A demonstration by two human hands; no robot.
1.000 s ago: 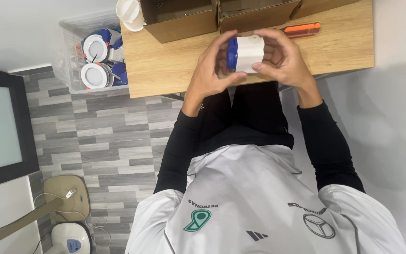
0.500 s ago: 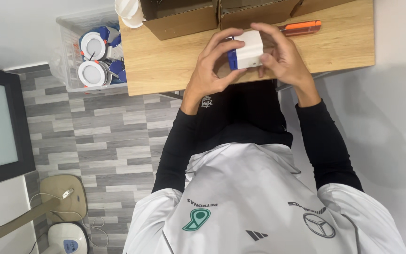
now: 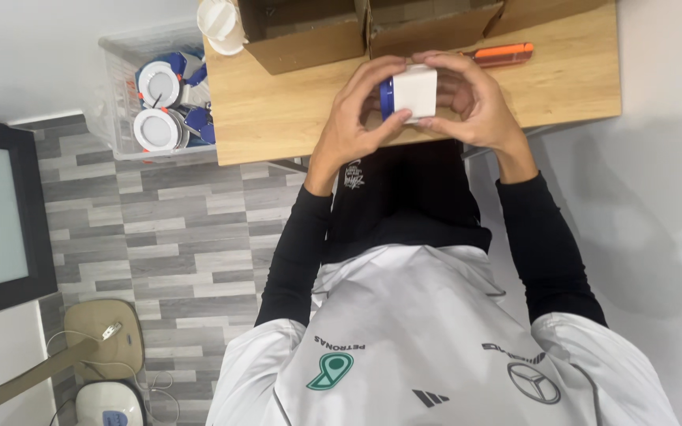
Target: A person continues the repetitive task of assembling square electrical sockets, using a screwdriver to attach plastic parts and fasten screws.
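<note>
So the small white and blue box (image 3: 414,92) is up between both hands, held just over the near edge of the wooden tabletop (image 3: 294,110), roughly mid-width. The left hand (image 3: 354,118) is curled around the blue end, fingers wrapped over the top and thumb underneath. The right hand (image 3: 471,102) cups the white end the same way, fingers closed snug on it. Both are gripping the box, neither hanging loose. Just past the hands sits an orange-handled tool (image 3: 503,54) and open cardboard boxes (image 3: 309,35) along the far edge. Off the left edge there's a clear bin (image 3: 120,118) with round white fittings (image 3: 158,84).
</note>
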